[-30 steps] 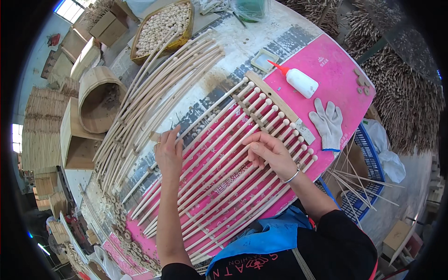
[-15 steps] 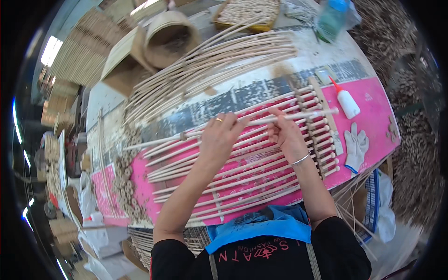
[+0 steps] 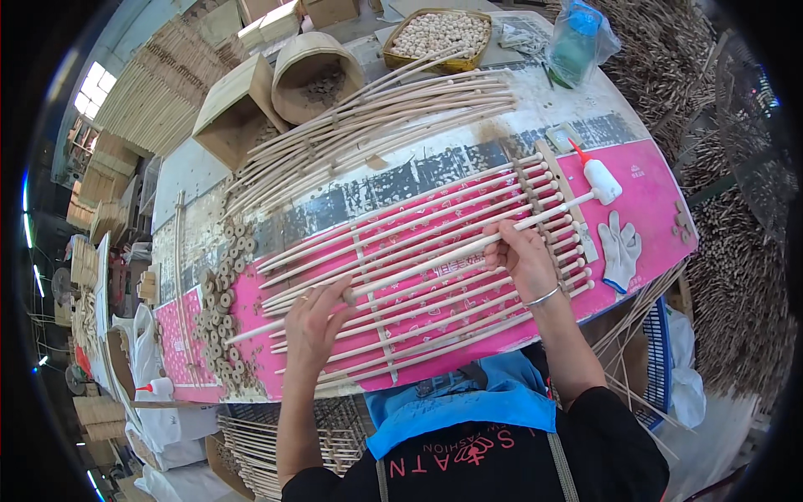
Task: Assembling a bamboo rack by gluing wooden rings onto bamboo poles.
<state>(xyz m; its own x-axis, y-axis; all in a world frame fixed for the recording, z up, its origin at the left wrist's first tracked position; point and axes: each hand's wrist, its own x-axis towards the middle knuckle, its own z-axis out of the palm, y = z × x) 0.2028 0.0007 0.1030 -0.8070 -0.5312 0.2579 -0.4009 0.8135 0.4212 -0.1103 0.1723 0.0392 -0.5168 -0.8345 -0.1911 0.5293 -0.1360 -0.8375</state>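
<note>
One rod (image 3: 431, 264) held aslant, L hand (image 3: 314, 324) curled rnd it nr ring (image 3: 349, 297), R hand (image 3: 529, 261) pinching it

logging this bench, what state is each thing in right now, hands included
Right hand, closed on a stick
Stick, held slanting across the row
Left hand, fingers at the stick's ring, grip unclear
Row of sticks, side by side over a pink mat
Glue bottle, on its side
Glove, flat, unworn
Yellow basket, filled with beads
Wooden tub, on its side, mouth open
</note>
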